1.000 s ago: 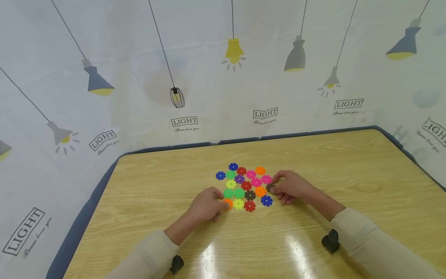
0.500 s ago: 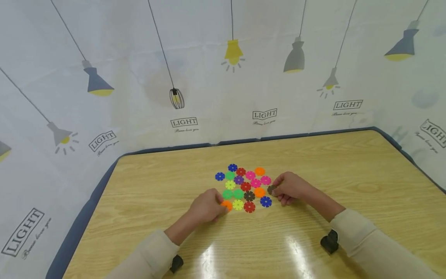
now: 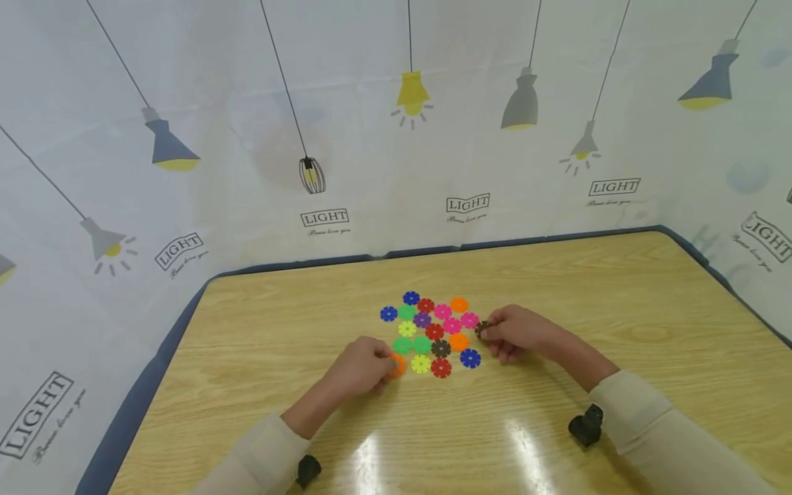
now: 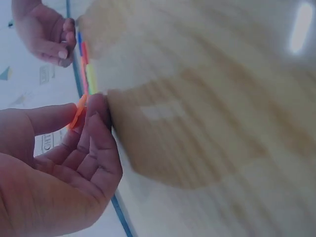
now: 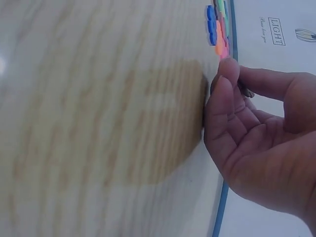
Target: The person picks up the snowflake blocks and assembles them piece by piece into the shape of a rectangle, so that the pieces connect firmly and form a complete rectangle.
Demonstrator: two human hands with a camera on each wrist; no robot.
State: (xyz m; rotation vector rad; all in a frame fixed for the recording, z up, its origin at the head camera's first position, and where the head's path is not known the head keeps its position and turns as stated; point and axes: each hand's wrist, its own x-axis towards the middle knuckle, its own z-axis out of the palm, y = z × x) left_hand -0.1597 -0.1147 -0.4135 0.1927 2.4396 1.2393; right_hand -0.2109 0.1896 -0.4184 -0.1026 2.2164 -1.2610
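Several flat, notched snowflake discs in blue, green, yellow, purple, red, pink, orange and dark brown lie grouped in mid-table. At the group's near left corner my left hand (image 3: 363,366) pinches an orange disc (image 3: 399,365) between thumb and fingers; the left wrist view shows this orange disc (image 4: 78,112) tilted on edge. On the group's right side, my right hand (image 3: 518,333) pinches a dark brown disc (image 3: 481,330), mostly hidden behind the fingers in the right wrist view. Nearest to the hands lie a yellow disc (image 3: 421,364) and a blue disc (image 3: 470,358).
The wooden table (image 3: 278,323) has a dark blue edge band along its back and sides. Behind it hangs a white wall cloth (image 3: 371,137) printed with lamps. A black wrist device (image 3: 586,425) sits under the right sleeve, another (image 3: 308,471) under the left.
My left hand has drawn the orange disc slightly left, away from the yellow one. The brown disc in my right hand has tilted up. The other discs stay in place.
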